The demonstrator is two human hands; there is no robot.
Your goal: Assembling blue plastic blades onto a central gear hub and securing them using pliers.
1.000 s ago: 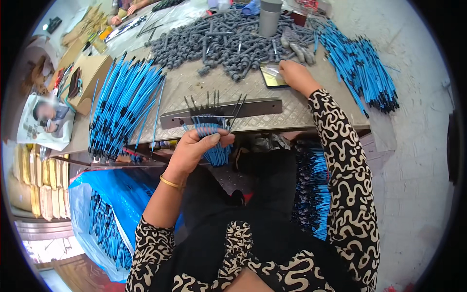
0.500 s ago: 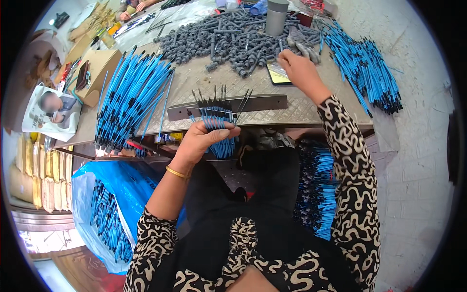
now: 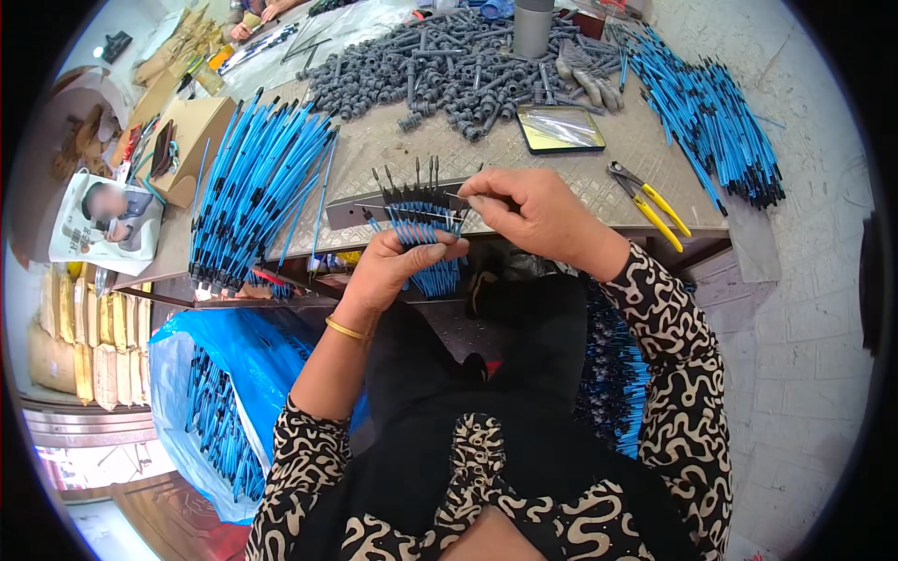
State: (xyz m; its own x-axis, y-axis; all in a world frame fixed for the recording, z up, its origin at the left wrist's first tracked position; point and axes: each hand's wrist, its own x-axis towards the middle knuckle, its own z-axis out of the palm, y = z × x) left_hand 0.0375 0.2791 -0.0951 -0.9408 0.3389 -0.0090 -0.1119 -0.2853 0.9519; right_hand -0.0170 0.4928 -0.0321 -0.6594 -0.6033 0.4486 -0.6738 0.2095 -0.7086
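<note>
My left hand point(image 3: 402, 266) is closed around a bundle of thin blue rods point(image 3: 435, 283) with black ends. The bundle stands against a metal bar at the table's near edge, its black tips fanned out upward. Across the rods, just above my fingers, runs a thin pale wire point(image 3: 412, 211). My right hand point(image 3: 535, 213) is at the bundle's right side, thumb and forefinger pinched on what looks like a thin metal wire point(image 3: 456, 195), partly hidden by the fingers. Beyond that hand lies a shallow black-edged tray point(image 3: 533, 140) with thin shiny wires on yellow.
Yellow-handled pliers point(image 3: 659, 217) lie at the right. Grey plastic fittings point(image 3: 449, 70), a grey cup point(image 3: 532, 30) and a glove point(image 3: 589, 75) are behind. Blue rod piles point(image 3: 257, 187) flank both sides; a blue plastic bag point(image 3: 243, 346) stands below left. Another person's hand point(image 3: 241, 31) is far left.
My right hand has come from the shallow tray toward me and left to the bundle, uncovering the tray and pliers. My left hand keeps its hold on the rods.
</note>
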